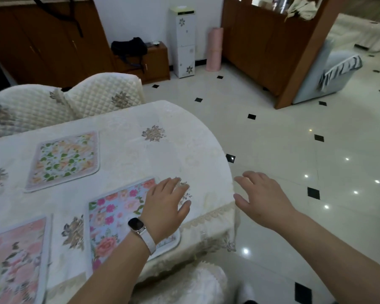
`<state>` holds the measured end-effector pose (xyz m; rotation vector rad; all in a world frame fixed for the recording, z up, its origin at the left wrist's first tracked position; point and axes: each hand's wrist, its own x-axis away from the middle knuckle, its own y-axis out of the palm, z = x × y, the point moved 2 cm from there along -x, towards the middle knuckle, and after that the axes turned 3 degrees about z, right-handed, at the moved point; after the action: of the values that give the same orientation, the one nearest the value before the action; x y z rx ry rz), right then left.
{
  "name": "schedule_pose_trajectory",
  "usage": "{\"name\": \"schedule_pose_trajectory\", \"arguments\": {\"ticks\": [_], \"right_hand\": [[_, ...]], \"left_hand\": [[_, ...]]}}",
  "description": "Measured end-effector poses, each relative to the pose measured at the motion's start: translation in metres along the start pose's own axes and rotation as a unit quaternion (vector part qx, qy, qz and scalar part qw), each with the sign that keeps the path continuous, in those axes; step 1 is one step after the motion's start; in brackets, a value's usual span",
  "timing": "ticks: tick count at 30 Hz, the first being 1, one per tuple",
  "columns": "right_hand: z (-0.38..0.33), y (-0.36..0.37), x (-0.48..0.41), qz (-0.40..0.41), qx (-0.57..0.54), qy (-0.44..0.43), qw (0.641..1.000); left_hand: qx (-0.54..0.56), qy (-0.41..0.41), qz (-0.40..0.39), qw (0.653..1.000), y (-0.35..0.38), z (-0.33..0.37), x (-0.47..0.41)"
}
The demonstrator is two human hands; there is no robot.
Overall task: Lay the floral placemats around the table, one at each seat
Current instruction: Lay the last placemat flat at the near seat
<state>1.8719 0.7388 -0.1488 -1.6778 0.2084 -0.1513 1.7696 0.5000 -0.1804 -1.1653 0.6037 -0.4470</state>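
Settling the blue mat: the left hand [165, 207] rests flat on the right edge of the blue floral placemat [116, 213], fingers straight and gripping nothing, probably squaring it to the near chair [184, 284].
Right hand: the right hand [263, 200] hovers off the table's [184, 139] right end, over the floor, fingers spread and empty, likely free for the next reach.
Other mats: a green-and-orange placemat [64, 160] lies far left, before the quilted chairs [105, 95]; a pink placemat [15, 257] sits near left, cut off by the frame.
Spacing: the mats lie apart, each along a table edge, apparently one per seat.
Left to do: the rounded right end has no mat; I cannot tell whether a seat stands there.
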Motion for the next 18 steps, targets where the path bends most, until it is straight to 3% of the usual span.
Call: {"name": "schedule_pose_trajectory", "arguments": {"ticks": [7, 18], "right_hand": [[0.069, -0.010, -0.032, 0.031, -0.005, -0.033, 0.999], [0.276, -0.049, -0.080, 0.029, 0.000, -0.068, 0.997]], "left_hand": [[-0.024, 0.006, -0.027, 0.999, 0.033, 0.064, -0.062], [-0.028, -0.018, -0.023, 0.999, 0.087, 0.222, -0.189]]}}
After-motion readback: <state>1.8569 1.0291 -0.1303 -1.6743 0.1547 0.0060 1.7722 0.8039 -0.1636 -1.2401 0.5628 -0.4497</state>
